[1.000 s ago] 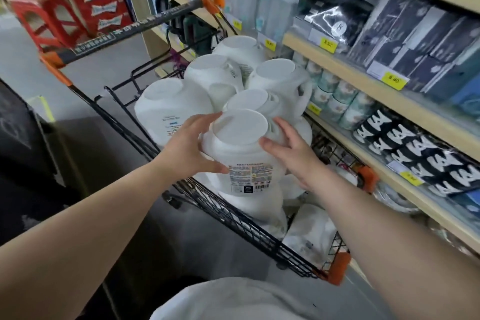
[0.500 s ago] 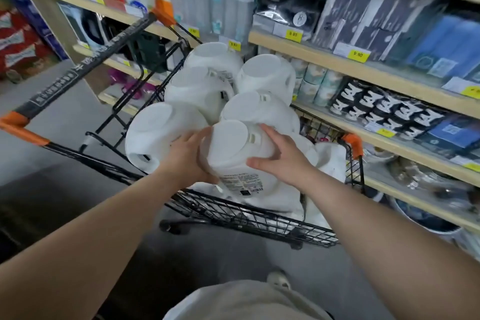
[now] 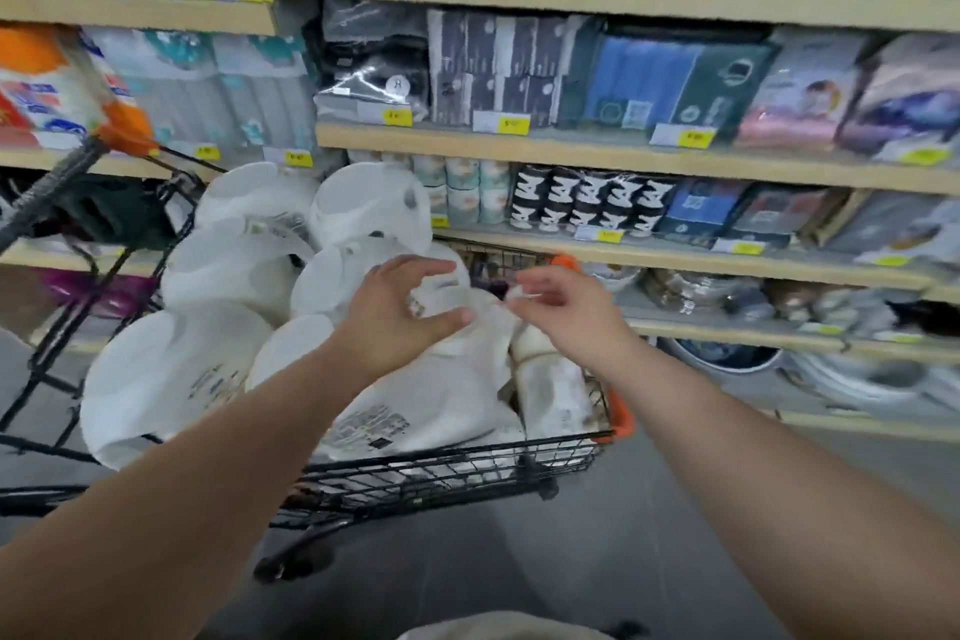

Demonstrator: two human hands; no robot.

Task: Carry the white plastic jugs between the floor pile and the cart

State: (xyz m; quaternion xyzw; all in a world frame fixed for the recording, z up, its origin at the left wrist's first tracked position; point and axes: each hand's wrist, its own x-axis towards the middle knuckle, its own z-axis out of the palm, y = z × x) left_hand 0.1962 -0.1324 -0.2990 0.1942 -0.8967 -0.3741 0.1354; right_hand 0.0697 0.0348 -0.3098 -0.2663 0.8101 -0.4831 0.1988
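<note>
A: Starting nearest, what are the hands doing over the cart (image 3: 457, 470)?

B: Both hover above its near right corner. The left hand (image 3: 400, 322) has thumb and fingers loosely curved with a gap between them, clamped on nothing; it sits just over the white jug (image 3: 441, 390) lying on its side against the cart's near wall. The right hand (image 3: 563, 309) is also slack, fingers half bent, holding nothing, a little apart from the left.

A: So which step would you say this is?

B: My reading: a jug has just been set down among the others (image 3: 223, 276) piled toward the cart's far left, and the hands are between grasps.

A: And the next move?

B: Probably choosing another jug; it would call for a two-handed grip round the body, since they look bulky and smooth.

A: Beyond the cart?

B: Shelves (image 3: 623, 148) of packaged goods with yellow price tags, blurred.
</note>
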